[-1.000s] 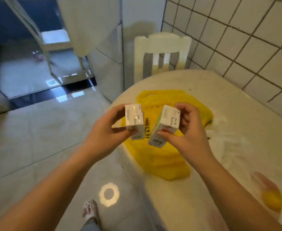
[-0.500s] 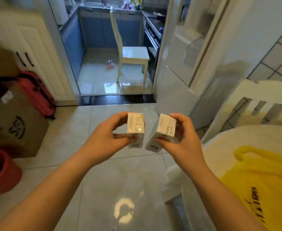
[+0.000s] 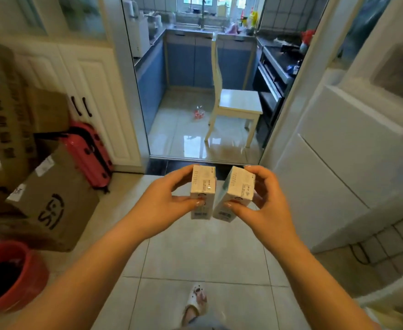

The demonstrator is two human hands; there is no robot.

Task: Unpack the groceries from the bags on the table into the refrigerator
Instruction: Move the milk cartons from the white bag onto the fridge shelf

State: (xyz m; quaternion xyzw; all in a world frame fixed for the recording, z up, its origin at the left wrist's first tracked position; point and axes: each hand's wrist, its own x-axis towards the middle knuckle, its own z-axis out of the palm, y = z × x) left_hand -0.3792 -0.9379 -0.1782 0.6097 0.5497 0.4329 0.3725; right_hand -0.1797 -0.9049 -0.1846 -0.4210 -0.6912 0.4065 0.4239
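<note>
I carry two small white cartons side by side at chest height over the tiled floor. My left hand (image 3: pixel 162 203) grips the left carton (image 3: pixel 202 186), thumb across its near face and fingers behind. The right carton (image 3: pixel 237 190) tilts a little leftward in the grip of my right hand (image 3: pixel 264 206). Their lower corners almost touch. The white refrigerator (image 3: pixel 338 167) stands at the right with its doors closed. Neither the table nor the bags are in view.
Cardboard boxes (image 3: pixel 52 208) and a pink suitcase (image 3: pixel 88 153) stand along the left wall by white cupboards. A red bucket (image 3: pixel 7 277) sits at lower left. Ahead, a doorway opens onto a kitchen with a white chair (image 3: pixel 233 103). My slippered foot (image 3: pixel 195 303) is below.
My view has swung left from the table and yellow bag to the kitchen doorway and refrigerator. Both hands have kept their grips on the cartons.
</note>
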